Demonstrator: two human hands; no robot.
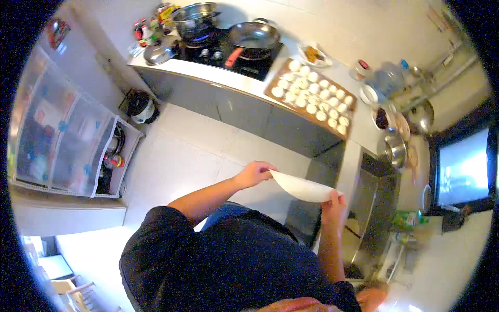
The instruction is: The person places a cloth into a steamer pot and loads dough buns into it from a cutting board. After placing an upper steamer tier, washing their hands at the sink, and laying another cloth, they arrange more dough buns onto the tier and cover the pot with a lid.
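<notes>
A white sheet [304, 188], thin and slightly sagging, is stretched between my two hands in front of my body, over the floor beside the counter. My left hand [254, 174] pinches its left end between thumb and fingers. The right end is gripped by my right hand [333, 204], close to the sink side. Beyond the sheet, a wooden board [270, 92] on the counter carries several rows of round white dough pieces [312, 109]. Neither hand touches the board.
On the black stove stand a steel pot [196, 23] and a frying pan [253, 37] with a red handle. A lid [160, 51] lies left of them. Bowls [396, 148] and a water jug [387, 80] line the right counter. A bin [140, 106] stands on the floor.
</notes>
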